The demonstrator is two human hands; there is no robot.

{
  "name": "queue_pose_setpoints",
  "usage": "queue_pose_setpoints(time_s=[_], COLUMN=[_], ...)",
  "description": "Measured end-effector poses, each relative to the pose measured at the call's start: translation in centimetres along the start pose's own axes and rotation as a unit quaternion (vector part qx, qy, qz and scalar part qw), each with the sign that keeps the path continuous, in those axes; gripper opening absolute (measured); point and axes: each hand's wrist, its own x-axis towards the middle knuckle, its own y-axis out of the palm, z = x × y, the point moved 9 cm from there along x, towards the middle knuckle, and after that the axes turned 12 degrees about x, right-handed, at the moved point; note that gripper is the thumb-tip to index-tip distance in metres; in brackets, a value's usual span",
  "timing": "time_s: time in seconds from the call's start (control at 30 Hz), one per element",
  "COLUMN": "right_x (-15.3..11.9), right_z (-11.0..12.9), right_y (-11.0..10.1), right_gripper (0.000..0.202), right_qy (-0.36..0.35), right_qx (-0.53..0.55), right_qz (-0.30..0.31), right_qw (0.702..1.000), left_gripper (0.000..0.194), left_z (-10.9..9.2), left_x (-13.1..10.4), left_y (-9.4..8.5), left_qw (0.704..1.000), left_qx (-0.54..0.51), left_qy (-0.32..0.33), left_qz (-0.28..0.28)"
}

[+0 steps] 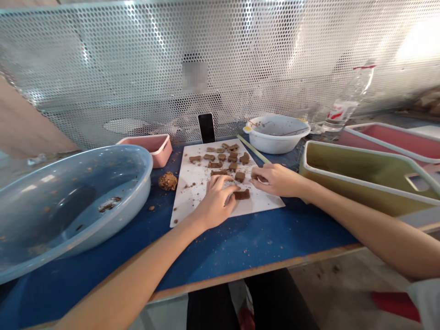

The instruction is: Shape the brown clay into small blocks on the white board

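Note:
My left hand (217, 201) rests over the lower part of a white board (187, 201), thumb and forefinger closed at the left end of a brown clay piece (242, 195). By the board's right side, my right hand (270, 178) has its fingers curled into a pinch; what they hold, if anything, is too small to make out. Above my hands lie several small shaped brown clay pieces, among them a blocky one (239, 176) and an upright one (244, 158). Crumbs are scattered over the board.
A large blue basin (137, 183) stands left, near a crumbly brown lump (168, 181) and a pink box (161, 153). Behind the board, a phone (206, 128) leans on perforated metal. Rightward are a pale stick (254, 149), white basin (277, 144), olive bin (357, 183) and bottle (343, 112).

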Motion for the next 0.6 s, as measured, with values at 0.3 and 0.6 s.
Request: queue_pose_setpoints(time_s=[0.3, 0.6], right_x=[0.2, 0.6], right_z=[1.0, 0.6], right_y=[3.6, 4.3], right_gripper=[0.027, 0.025], right_qy=[0.075, 0.099], right_qx=[-0.035, -0.039], right_qz=[0.034, 0.057], right_qw=[0.996, 0.993], left_gripper=[0.031, 0.029], left_z=[0.3, 0.3], left_x=[0.0, 0.0], left_y=[-0.4, -0.4], left_qw=[0.999, 0.999], left_qx=[0.004, 0.008], left_qy=[-0.012, -0.008], left_qz=[-0.035, -0.043])
